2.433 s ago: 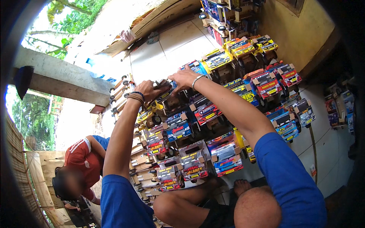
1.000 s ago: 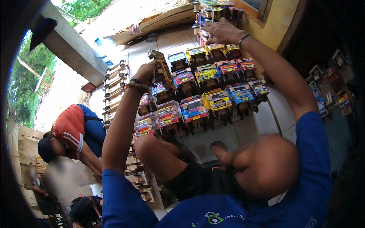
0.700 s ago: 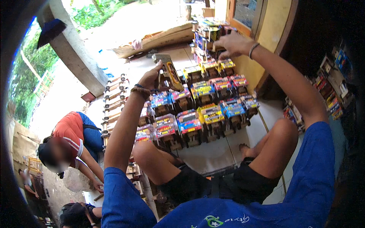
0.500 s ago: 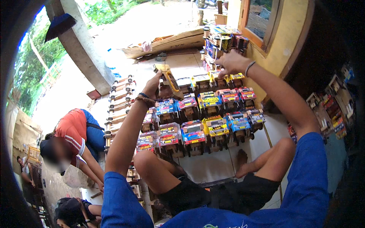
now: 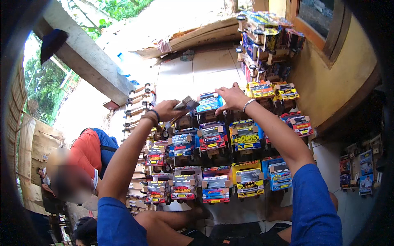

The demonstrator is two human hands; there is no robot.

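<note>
Rows of wooden toy trucks with bright printed card bodies stand on the tiled floor before me. My left hand is closed on a blurred grey-and-wood piece, which looks like part of a toy truck; my fingers hide some of it. Just right of it is a light-blue toy truck in the back row. My right hand reaches to that truck's right edge, thumb and fingers apart; whether they touch it I cannot tell. Yellow toy trucks stand right of this hand. A yellow-and-black toy truck is in the nearest row.
Stacked toy trucks rise by the yellow wall. Wooden chassis with black wheels line the left side. A person in an orange shirt bends at the left. More toy trucks stand at the far right.
My view has moved closer to the trucks. My right hand has shifted left from the yellow trucks to the light-blue one. My left hand has turned the held piece, whose yellow side no longer shows.
</note>
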